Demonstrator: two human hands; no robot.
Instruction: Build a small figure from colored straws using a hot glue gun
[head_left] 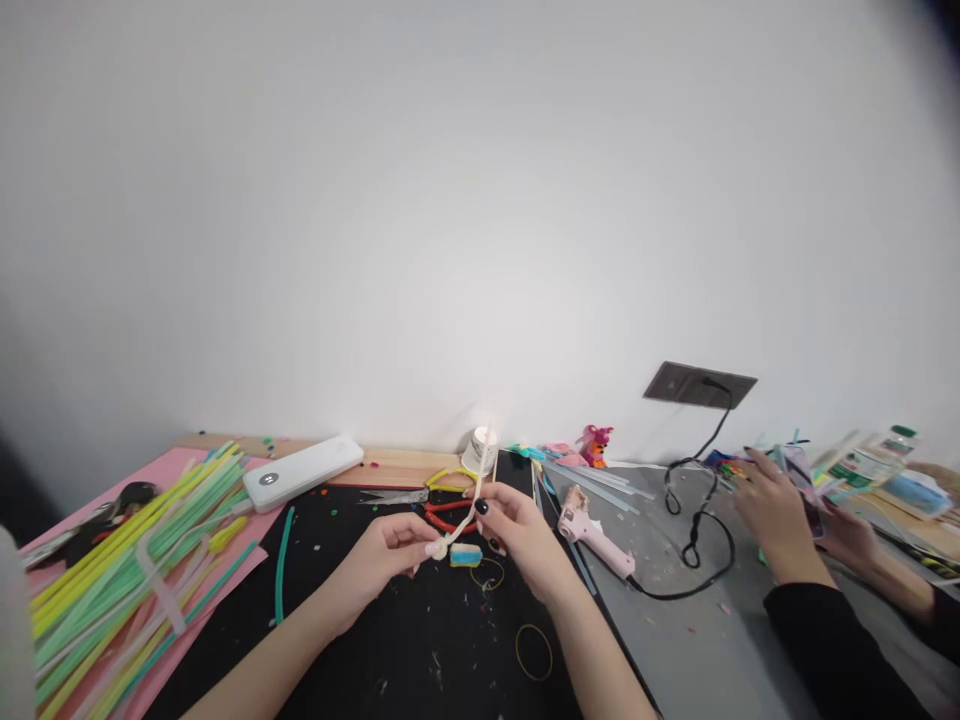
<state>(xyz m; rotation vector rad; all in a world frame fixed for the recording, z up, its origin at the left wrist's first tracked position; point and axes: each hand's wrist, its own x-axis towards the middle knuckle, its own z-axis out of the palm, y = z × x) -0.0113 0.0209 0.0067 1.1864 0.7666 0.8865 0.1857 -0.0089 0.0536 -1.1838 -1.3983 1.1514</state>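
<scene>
We have the white fuzzy strip (484,470) up between our two hands, above the black mat (360,640), with its free end rising in front of the white cup (474,459) by the wall. Our left hand (391,553) pinches the low end between thumb and fingertip, where a small pale lump shows; it looks like a curl or knot, though we cannot tell which at this size. Our right hand (511,522) holds the strip a little higher up with a narrow pinch, the other fingers loosely bent. As we judge it, the shaping is at an early stage: only that low end seems formed, while the long stretch above our right hand runs nearly straight and looks unworked. The small blue-and-white block (466,556) lies on the mat just below our hands, apart from the strip, so nothing has been joined to it as far as we can see. The scissors (405,497) lie behind our hands, the pink glue gun (600,540) rests off to the right with neither of our hands on it, and the tied bundle of coloured strips (142,575) sits at our left
</scene>
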